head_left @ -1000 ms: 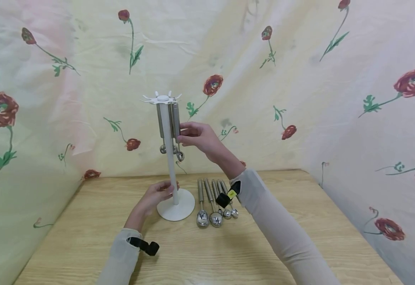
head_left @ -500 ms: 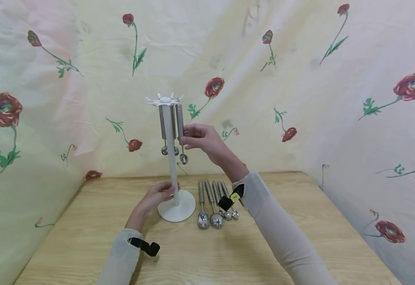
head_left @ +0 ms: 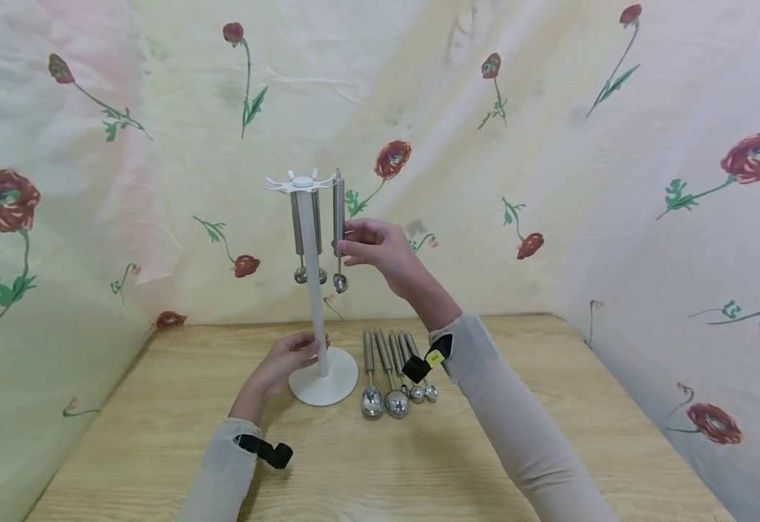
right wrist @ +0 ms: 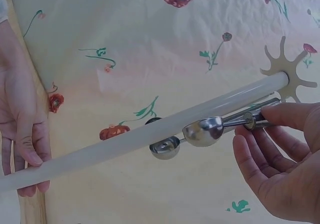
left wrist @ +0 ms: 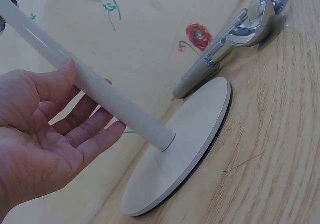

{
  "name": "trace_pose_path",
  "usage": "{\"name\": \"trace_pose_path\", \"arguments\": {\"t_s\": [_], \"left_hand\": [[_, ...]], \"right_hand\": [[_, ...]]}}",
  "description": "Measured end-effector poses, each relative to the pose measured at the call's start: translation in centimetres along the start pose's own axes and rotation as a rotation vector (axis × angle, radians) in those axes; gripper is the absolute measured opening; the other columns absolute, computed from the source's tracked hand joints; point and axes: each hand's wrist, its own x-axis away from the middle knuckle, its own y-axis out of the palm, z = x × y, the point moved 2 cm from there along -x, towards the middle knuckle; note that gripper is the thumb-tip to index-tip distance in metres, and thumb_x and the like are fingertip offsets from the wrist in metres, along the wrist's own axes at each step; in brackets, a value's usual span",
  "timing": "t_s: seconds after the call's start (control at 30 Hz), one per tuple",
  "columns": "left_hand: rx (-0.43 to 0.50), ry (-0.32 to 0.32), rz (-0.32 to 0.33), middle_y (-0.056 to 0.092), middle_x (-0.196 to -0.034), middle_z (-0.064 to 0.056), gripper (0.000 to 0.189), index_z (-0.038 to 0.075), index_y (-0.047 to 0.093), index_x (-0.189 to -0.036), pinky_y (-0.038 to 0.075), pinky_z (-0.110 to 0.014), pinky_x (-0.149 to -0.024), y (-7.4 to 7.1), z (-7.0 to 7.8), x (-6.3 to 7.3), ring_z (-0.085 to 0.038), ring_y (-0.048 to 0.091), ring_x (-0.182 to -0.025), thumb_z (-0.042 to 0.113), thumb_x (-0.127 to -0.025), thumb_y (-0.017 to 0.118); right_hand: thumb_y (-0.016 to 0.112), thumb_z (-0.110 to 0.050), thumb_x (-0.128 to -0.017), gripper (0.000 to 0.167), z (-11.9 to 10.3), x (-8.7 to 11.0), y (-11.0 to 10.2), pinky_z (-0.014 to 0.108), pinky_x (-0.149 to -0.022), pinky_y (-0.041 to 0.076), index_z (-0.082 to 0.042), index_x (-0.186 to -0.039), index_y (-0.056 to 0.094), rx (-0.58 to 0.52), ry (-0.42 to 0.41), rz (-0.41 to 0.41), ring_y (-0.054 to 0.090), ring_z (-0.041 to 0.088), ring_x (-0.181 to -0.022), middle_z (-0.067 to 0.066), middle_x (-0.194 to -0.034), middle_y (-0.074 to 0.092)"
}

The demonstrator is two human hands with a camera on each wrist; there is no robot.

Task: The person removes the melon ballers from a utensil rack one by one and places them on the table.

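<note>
My left hand (head_left: 286,357) grips the pole of a white utensil stand (head_left: 313,290) low down, thumb on one side and fingers on the other, also plain in the left wrist view. With thumb and fingertips my right hand (head_left: 383,250) pinches a steel melon baller (head_left: 339,210) by its handle. The baller hangs nearly upright, small bowl (right wrist: 204,132) downward, its top end right at the tip of a hook on the stand's hooked top (head_left: 302,184). Other small steel scoops (head_left: 298,232) hang behind the pole, partly hidden by it.
Several steel scoops and spoons (head_left: 383,355) lie side by side on the wooden table (head_left: 510,435), right of the stand's round base (head_left: 343,388). A flowered cloth (head_left: 458,145) hangs close behind the table and along both sides.
My right hand has drawn the melon baller rightward, away from the pole and the other hanging scoops, dipping slightly and then rising. My left hand keeps its hold on the pole.
</note>
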Motion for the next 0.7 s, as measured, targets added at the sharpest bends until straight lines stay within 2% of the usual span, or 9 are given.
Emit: {"name": "trace_pose_path", "arguments": {"t_s": [0.1,0.3,0.43,0.57,0.7], "left_hand": [[0.001,0.0,-0.014,0.057,-0.144,-0.025,0.044,-0.005,0.052,-0.143,0.045,-0.048,-0.118,0.0,0.0,0.0,-0.03,0.056,-0.134,0.017,-0.106,0.057],[0.009,0.004,-0.015,0.058,-0.142,-0.025,0.043,-0.005,0.053,-0.142,0.045,-0.048,-0.118,-0.1,0.0,0.0,-0.03,0.056,-0.133,0.016,-0.106,0.057],[0.002,0.0,-0.01,0.06,-0.14,-0.022,0.043,-0.005,0.053,-0.142,0.046,-0.048,-0.117,-0.1,-0.1,-0.2,-0.027,0.058,-0.13,0.016,-0.105,0.057],[0.003,-0.01,-0.003,0.06,-0.141,-0.021,0.042,-0.003,0.053,-0.143,0.044,-0.049,-0.118,-0.1,-0.1,-0.3,-0.029,0.056,-0.133,0.016,-0.106,0.057],[0.002,-0.019,-0.009,0.058,-0.142,-0.022,0.043,-0.003,0.052,-0.144,0.043,-0.05,-0.12,-0.2,-0.2,-0.3,-0.031,0.053,-0.136,0.017,-0.106,0.056]], "right_hand": [[0.068,-0.005,-0.097,0.031,0.0,0.2,-0.4,0.042,-0.091,0.063,0.002,-0.126,0.064,-0.001,0.006,0.005,0.068,0.015,-0.092,0.0,-0.098,0.072],[0.068,-0.006,-0.097,0.031,1.0,0.8,-1.8,0.041,-0.091,0.063,0.001,-0.127,0.064,0.006,0.023,0.015,0.069,0.016,-0.095,0.002,-0.102,0.073],[0.069,-0.007,-0.096,0.035,2.5,1.7,-3.3,0.035,-0.088,0.064,0.001,-0.13,0.063,0.014,0.066,0.052,0.07,0.015,-0.096,0.002,-0.104,0.072],[0.069,-0.007,-0.096,0.036,4.5,2.6,-4.9,0.035,-0.089,0.064,0.002,-0.131,0.061,0.031,0.114,0.08,0.07,0.013,-0.096,0.001,-0.104,0.072],[0.068,-0.006,-0.097,0.037,6.8,3.6,-6.8,0.029,-0.084,0.064,0.004,-0.131,0.06,0.05,0.151,0.096,0.071,0.012,-0.094,0.001,-0.104,0.072]]}}
